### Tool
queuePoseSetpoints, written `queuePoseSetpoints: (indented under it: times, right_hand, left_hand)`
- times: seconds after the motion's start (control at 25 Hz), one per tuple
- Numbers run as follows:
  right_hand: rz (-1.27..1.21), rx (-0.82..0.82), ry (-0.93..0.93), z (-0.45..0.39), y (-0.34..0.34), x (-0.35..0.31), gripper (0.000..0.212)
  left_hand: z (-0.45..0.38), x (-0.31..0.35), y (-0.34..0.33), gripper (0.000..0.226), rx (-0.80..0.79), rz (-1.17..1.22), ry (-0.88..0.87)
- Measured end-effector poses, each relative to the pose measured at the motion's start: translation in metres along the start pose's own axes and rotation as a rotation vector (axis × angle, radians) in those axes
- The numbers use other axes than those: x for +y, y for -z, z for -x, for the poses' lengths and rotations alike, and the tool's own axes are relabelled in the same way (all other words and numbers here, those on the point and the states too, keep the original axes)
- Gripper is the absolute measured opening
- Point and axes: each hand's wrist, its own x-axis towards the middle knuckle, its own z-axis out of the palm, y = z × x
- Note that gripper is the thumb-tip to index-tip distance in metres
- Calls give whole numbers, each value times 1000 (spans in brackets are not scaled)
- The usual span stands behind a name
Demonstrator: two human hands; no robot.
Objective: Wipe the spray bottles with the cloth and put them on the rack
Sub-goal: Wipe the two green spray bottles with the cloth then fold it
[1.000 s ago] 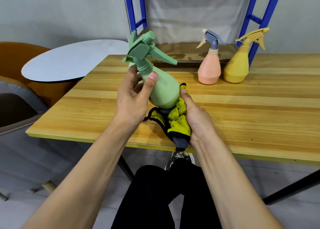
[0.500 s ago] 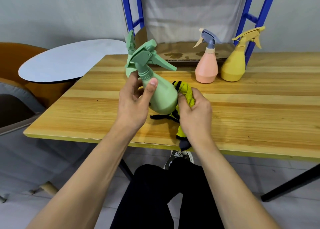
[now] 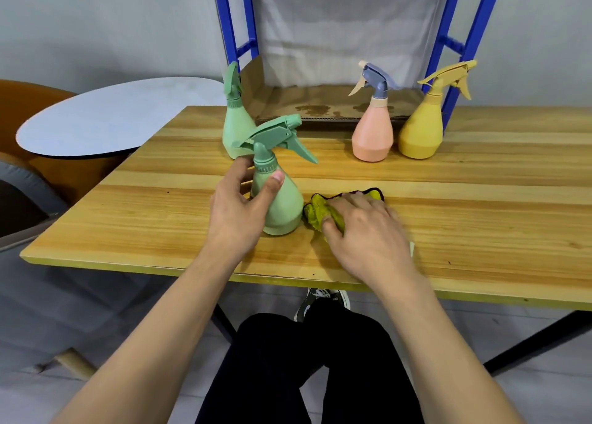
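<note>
Head view looks down on a wooden desk [image 3: 480, 218] with four spray bottles and a yellow cloth [image 3: 315, 210]. Near the middle, the left hand [image 3: 238, 212] is wrapped around the near green bottle [image 3: 280, 196], thumb across the front of the shoulder and fingers behind the neck; the bottle's base appears to sit on the desk, upright or nearly so, nozzle pointing toward 3 o'clock. That grip high on the body probably serves to steady it and leaves it ready to be lifted.

Just at 3 o'clock of that bottle, the right hand [image 3: 362, 228] lies palm-down on the cloth, fingers loosely curled over the bunched fabric and pressing it to the desk; whether it is pinching the cloth or only resting on it cannot be told. Cloth and bottle base are just beside each other, perhaps touching.

At 12 o'clock of the held bottle stands a second green bottle [image 3: 235, 126], partly hidden behind the trigger. Toward 2 o'clock, the pink bottle [image 3: 372, 135] and yellow bottle [image 3: 421, 129] stand side by side at the far edge, close to the blue rack [image 3: 474, 36]. Its brown shelf [image 3: 320, 103] holds no bottle, so racking seems wholly ahead.
</note>
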Motion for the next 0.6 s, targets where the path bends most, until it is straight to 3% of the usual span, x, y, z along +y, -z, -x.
queuePoseSetpoints:
  times: [0.16, 0.28, 0.4, 0.6]
  right_hand:
    - [-179, -237, 33, -8, 22, 17, 58]
    - [-264, -267, 109, -6, 24, 38, 55]
    - [-345, -157, -5, -6, 7, 47, 49]
    - [-258, 5, -109, -17, -6, 40, 48]
  left_hand:
    - [-1, 2, -2, 33, 4, -59, 14]
    - [-2, 5, -5, 41, 38, -90, 26]
    - [-2, 4, -8, 47, 21, -110, 46]
    - [13, -8, 7, 65, -24, -167, 66]
